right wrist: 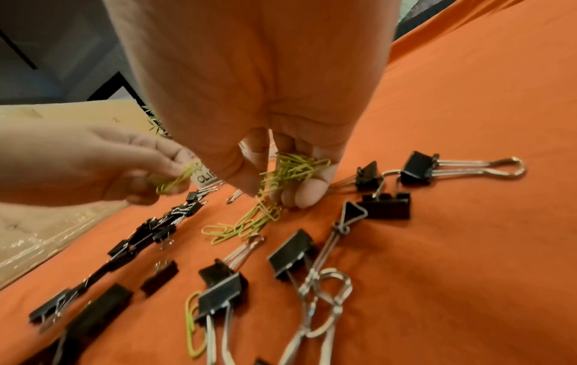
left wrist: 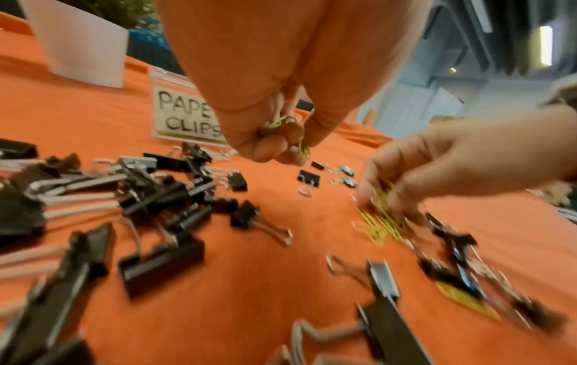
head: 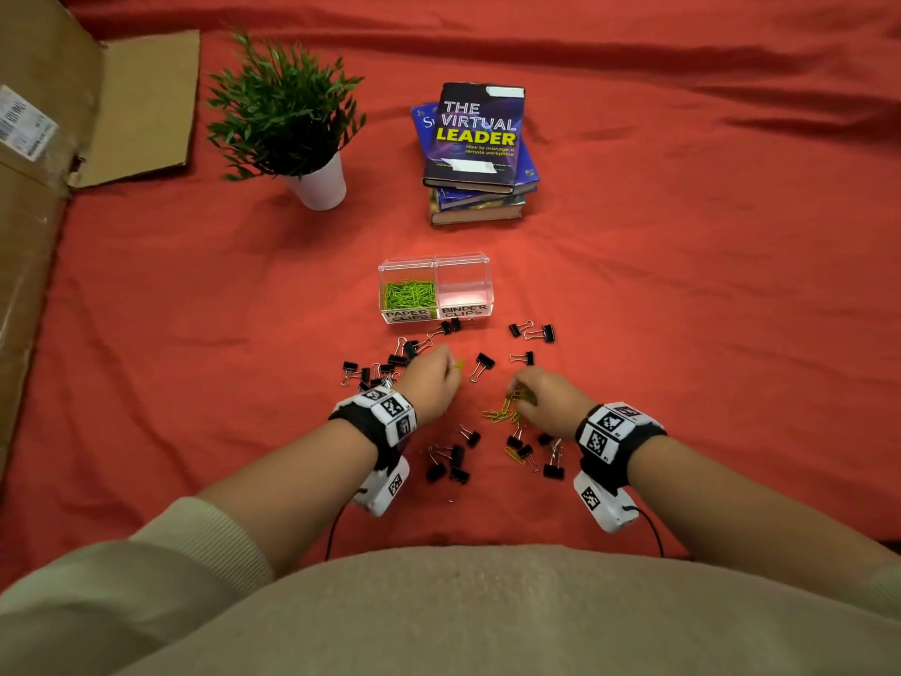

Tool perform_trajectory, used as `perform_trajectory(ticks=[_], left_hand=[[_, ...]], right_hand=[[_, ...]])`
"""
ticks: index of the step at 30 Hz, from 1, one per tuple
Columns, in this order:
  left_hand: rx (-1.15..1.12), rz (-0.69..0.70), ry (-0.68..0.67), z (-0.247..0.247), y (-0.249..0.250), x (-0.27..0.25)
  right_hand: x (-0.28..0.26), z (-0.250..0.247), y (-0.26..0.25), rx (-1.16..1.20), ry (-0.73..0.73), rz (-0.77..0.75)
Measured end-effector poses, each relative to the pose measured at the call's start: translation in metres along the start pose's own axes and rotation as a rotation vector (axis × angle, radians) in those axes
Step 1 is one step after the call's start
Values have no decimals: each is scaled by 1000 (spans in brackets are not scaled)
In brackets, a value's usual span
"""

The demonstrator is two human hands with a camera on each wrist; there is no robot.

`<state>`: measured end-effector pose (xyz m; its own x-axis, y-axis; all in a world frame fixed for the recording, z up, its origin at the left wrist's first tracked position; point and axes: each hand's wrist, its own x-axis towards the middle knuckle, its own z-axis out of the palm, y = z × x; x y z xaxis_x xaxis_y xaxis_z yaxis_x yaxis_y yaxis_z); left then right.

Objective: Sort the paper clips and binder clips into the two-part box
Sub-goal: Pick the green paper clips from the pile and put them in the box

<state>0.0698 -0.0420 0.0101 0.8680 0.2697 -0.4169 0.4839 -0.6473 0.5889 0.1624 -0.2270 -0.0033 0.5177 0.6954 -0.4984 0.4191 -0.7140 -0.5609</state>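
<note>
Inside each grip — left hand [head: 431,378], right hand [head: 553,397] — green paper clips [right wrist: 293,170].

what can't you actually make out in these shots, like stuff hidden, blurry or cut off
- Count of paper clips in the left hand: left wrist view, curled fingers cover them.
- Count in the right hand: right wrist view, the clips tangle together.
- PAPER CLIPS label: left wrist view, the hand covers its right end.
- Lower book titles: head view, The Virtual Leader lies on top.
- Nearest binder clips: left wrist view, blurred.
</note>
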Motion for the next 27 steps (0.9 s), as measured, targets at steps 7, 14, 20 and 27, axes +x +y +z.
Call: perform_trajectory(ticks=[7, 14, 20, 27], left_hand=[[138, -38, 167, -72, -4, 46], [403, 3, 83, -92, -17, 82], [561, 210, 295, -56, 1, 43], [451, 261, -82, 37, 25, -6]], right_hand=[[0, 13, 0, -132, -38, -46], [3, 16, -4, -114, -45, 11], [6, -9, -8, 189, -105, 171], [31, -69, -27, 478, -97, 176]])
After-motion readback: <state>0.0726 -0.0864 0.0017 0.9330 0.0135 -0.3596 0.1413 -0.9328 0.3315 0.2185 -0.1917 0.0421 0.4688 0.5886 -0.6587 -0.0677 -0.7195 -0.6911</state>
